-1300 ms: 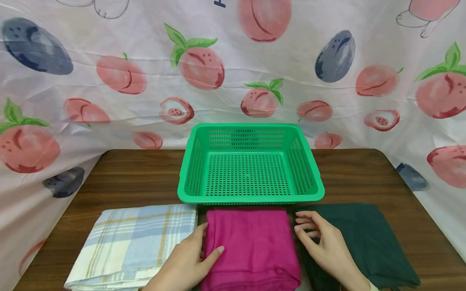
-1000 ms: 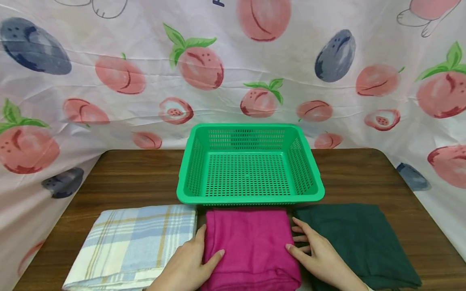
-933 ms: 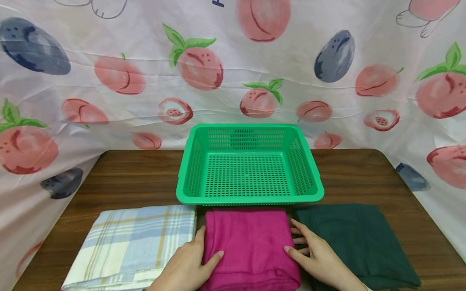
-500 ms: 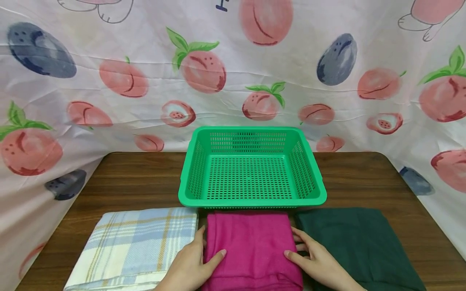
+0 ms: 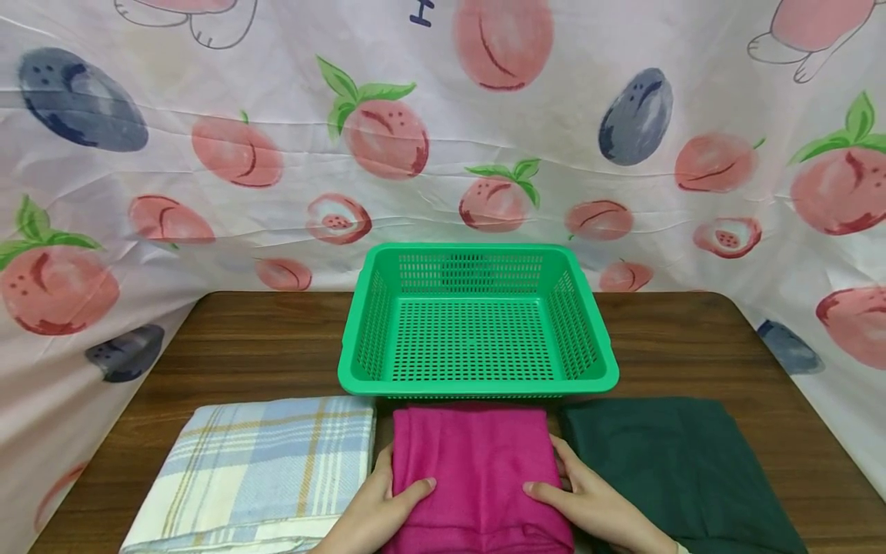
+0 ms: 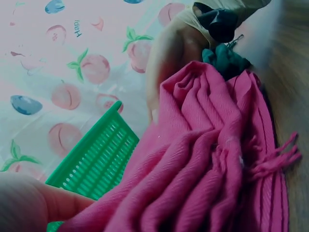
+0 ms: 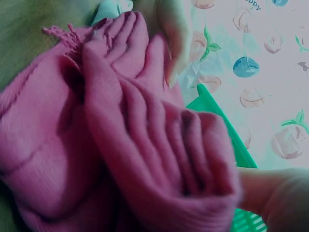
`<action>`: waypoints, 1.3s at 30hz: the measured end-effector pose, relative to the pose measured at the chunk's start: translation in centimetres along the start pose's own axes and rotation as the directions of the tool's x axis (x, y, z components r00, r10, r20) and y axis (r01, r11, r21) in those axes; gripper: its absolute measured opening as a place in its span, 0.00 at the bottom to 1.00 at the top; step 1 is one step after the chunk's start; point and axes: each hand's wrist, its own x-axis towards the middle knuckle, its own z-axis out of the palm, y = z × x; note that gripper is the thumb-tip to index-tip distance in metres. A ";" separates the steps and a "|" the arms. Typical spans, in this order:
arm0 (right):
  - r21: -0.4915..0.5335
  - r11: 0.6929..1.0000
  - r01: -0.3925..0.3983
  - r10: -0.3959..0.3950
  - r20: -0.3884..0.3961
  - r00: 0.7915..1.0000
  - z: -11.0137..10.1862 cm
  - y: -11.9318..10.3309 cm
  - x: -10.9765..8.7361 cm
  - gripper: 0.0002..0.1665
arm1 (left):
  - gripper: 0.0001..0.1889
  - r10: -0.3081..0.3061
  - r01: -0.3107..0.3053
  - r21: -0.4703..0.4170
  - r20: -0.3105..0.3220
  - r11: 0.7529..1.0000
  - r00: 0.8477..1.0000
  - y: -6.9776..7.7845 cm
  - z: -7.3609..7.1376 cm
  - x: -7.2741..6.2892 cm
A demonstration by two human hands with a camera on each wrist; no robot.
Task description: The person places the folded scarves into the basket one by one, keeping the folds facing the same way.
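A folded magenta scarf (image 5: 477, 477) lies in the middle at the front of the table, and its fringe shows in both wrist views. My left hand (image 5: 381, 504) grips the scarf's left side, thumb on top and the other fingers partly hidden at the edge. On the opposite side my right hand (image 5: 591, 500) grips it likewise, its thumb pressing on the top layer. Loose folds of the scarf (image 6: 193, 159) face the left wrist camera; in the right wrist view the folded layers (image 7: 149, 140) bulge towards the front.
Behind the scarf stands a green plastic basket (image 5: 477, 387) with nothing in it. A folded plaid cloth (image 5: 256, 469) lies at left, a folded dark green one (image 5: 685, 469) at right, both close beside my hands. A fruit-print curtain (image 5: 429, 46) hangs behind the wooden table (image 5: 270, 346).
My right hand has moved left from above the dark green cloth onto the magenta scarf's right side and taken hold. The left hand has stayed at the left side, its thumb slightly further in.
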 end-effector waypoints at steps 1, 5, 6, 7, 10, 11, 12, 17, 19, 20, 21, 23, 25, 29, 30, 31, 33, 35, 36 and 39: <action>0.014 1.000 0.003 -0.003 -0.002 1.000 0.1 0.0 0.1 0.51 | 0.48 -0.006 0.006 -0.012 0.001 1.000 1.000 0.0 0.0 0.0; 0.024 1.000 0.008 -0.007 -0.031 1.000 0.7 0.0 0.2 0.53 | 0.44 -0.019 0.019 -0.060 -0.003 0.998 1.000 0.0 0.2 0.2; 0.024 1.000 0.011 -0.010 -0.039 0.999 0.8 0.0 0.2 0.53 | 0.43 -0.022 0.022 -0.071 -0.004 0.997 1.000 -0.1 0.2 0.2; 0.026 1.000 0.016 -0.014 -0.046 0.999 1.0 0.0 0.3 0.53 | 0.42 -0.024 0.024 -0.077 -0.008 0.997 1.000 -0.1 0.3 0.3; 0.047 0.998 0.043 -0.040 -0.050 0.998 1.3 0.2 0.4 0.54 | 0.43 -0.042 0.042 -0.095 0.003 0.995 0.999 0.0 0.5 0.3; 0.062 0.997 0.053 -0.050 -0.048 0.998 1.3 0.2 0.4 0.54 | 0.44 -0.047 0.047 -0.096 0.005 0.994 0.999 0.1 0.6 0.3; 0.077 0.995 0.064 -0.060 -0.046 0.997 1.4 0.3 0.4 0.54 | 0.46 -0.053 0.055 -0.098 0.014 0.994 0.998 0.1 0.6 0.3; 0.058 0.993 0.101 -0.096 -0.078 0.992 1.8 0.3 0.4 0.59 | 0.51 -0.037 0.043 -0.109 0.063 0.993 0.997 0.3 0.7 0.3; 0.012 0.994 0.106 -0.105 -0.097 0.990 1.8 0.2 0.3 0.60 | 0.49 -0.009 0.015 -0.095 0.064 0.995 0.998 0.4 0.7 0.2; -0.013 0.994 0.111 -0.112 -0.101 0.989 1.8 0.1 0.2 0.61 | 0.48 0.006 0.000 -0.086 0.061 0.996 0.998 0.4 0.6 0.1; -0.027 0.993 0.114 -0.116 -0.097 0.989 1.7 0.0 0.1 0.61 | 0.47 0.022 -0.018 -0.075 0.056 0.997 0.998 0.4 0.6 0.1; -0.047 0.992 0.118 -0.122 -0.085 0.989 1.5 -0.2 -0.2 0.60 | 0.45 0.049 -0.047 -0.062 0.040 0.997 0.998 0.4 0.5 -0.1; -0.064 0.990 0.126 -0.131 -0.070 0.989 1.3 -0.4 -0.5 0.59 | 0.44 0.074 -0.070 -0.080 0.045 0.994 0.996 0.4 0.3 -0.2; -0.060 0.989 0.137 -0.139 -0.044 0.989 0.8 -0.4 -1.1 0.56 | 0.44 0.118 -0.092 -0.202 0.117 0.975 0.986 0.5 0.1 -0.4; -0.060 0.988 0.139 -0.142 -0.043 0.989 0.7 -0.3 -1.3 0.56 | 0.44 0.120 -0.085 -0.229 0.140 0.970 0.983 0.5 0.1 -0.5; -0.056 0.988 0.142 -0.144 -0.042 0.989 0.7 -0.3 -1.5 0.55 | 0.44 0.122 -0.080 -0.253 0.159 0.964 0.980 0.6 0.0 -0.6; -0.033 0.986 0.164 -0.165 -0.035 0.986 0.6 -0.2 -1.8 0.54 | 0.44 0.132 -0.076 -0.283 0.182 0.956 0.974 0.8 -0.2 -0.7; -0.014 0.982 0.186 -0.187 -0.026 0.982 0.6 -0.3 -2.0 0.53 | 0.44 0.137 -0.079 -0.286 0.189 0.955 0.972 1.0 -0.5 -0.9; -0.012 0.981 0.193 -0.193 -0.026 0.981 0.6 -0.4 -2.1 0.53 | 0.44 0.141 -0.081 -0.286 0.194 0.955 0.971 1.1 -0.7 -0.9; 0.016 0.981 0.193 -0.192 -0.010 0.981 0.6 -0.8 -2.4 0.51 | 0.44 0.160 -0.097 -0.282 0.212 0.955 0.964 1.5 -1.2 -1.1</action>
